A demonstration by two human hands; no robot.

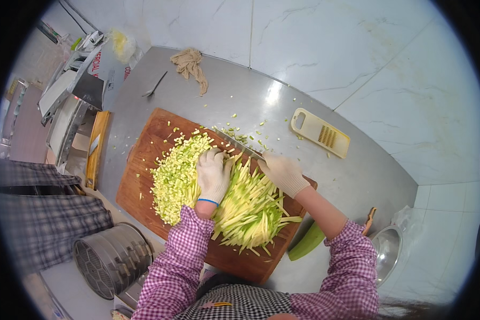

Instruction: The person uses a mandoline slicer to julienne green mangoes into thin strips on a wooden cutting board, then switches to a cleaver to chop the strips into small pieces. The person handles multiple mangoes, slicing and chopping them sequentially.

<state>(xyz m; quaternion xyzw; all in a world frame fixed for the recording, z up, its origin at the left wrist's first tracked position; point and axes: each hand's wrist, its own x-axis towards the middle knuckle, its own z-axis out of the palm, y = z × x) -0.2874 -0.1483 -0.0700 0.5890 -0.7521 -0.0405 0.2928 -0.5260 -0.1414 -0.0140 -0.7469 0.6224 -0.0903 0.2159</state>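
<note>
On a reddish wooden cutting board (240, 266) lie two heaps of pale green vegetable: diced pieces (172, 184) at left, long thin strips (250, 212) at right. My left hand (213, 174), in a white knit glove with a blue cuff edge, rests between the heaps; whether its fingers grip strips is unclear. Gloved too, my right hand (282, 172) is closed at the near end of a knife (240, 144), its handle hidden in the fist. The blade points up-left along the board's far edge, with small scraps beyond it.
A cream plastic grater (321, 133), a crumpled cloth (190, 68) and a spoon (156, 85) lie on the steel table (240, 92). A whole green vegetable (307, 242) and a metal bowl (388, 252) are at right. A wood-framed slicer (98, 150) and stacked metal steamers (112, 260) stand left, near a plaid-clothed person (52, 224).
</note>
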